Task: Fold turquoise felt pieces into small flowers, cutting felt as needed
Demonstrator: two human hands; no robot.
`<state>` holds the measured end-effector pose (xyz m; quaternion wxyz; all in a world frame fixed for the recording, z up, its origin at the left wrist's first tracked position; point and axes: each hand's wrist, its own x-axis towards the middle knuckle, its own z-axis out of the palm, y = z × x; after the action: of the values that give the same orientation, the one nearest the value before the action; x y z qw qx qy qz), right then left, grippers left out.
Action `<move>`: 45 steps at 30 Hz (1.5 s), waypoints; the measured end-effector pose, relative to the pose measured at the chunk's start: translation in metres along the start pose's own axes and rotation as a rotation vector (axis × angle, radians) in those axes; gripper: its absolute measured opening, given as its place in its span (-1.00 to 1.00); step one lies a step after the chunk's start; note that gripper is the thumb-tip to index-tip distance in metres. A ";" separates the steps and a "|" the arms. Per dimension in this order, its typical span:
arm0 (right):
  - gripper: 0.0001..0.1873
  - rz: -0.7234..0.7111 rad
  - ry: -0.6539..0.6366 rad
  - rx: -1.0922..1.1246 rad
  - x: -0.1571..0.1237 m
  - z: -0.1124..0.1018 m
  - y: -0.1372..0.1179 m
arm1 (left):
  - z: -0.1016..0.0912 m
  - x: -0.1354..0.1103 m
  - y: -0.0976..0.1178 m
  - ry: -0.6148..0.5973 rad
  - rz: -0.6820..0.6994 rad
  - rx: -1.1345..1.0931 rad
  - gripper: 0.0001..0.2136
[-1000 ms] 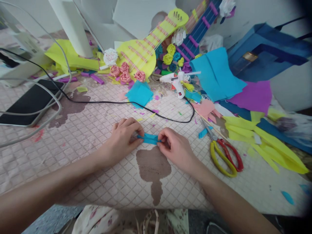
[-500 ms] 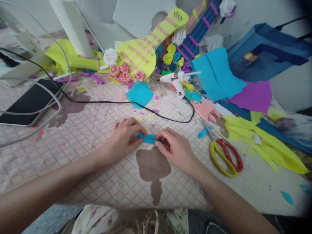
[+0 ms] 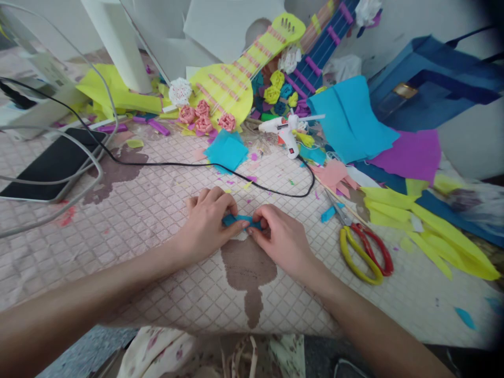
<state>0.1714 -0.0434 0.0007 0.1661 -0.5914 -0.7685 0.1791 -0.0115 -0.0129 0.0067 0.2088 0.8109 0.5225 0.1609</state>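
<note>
Blue paper squares (image 3: 226, 150) sit beyond the hands, probably kept within reach. The folded blue paper strip (image 3: 244, 218), at the centre, is held at both ends, seemingly to keep its fold tight. Scissors (image 3: 346, 249) lie to the right, handles nearer, likely for easy pickup. The left hand (image 3: 210, 218) pinches the strip's left end, the right hand (image 3: 281, 236) its right, thumb tips close together.

My bare forearms (image 3: 118, 278) are slanting inward from the lower corners; I am holding my left hand (image 3: 208, 218) and right hand (image 3: 283, 233) close together, knuckles up, fingers (image 3: 229, 201) pinching, both thumbs (image 3: 260, 240) nearly meeting.
</note>
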 end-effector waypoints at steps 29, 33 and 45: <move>-0.90 -0.089 -0.123 0.279 0.029 -0.025 0.019 | -0.018 0.015 -0.017 -0.124 0.167 -0.143 -0.93; -0.83 -0.120 -0.261 0.417 0.041 -0.031 0.019 | -0.031 0.032 -0.015 -0.245 0.170 -0.273 -0.93; -0.70 0.245 -0.084 1.121 0.036 -0.010 0.011 | -0.016 0.041 -0.008 -0.305 -0.084 -0.956 -0.71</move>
<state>0.1764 -0.0052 0.0056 0.4016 -0.4901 -0.4877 0.6005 -0.0089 0.0304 0.0177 0.6373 0.6171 0.3858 0.2535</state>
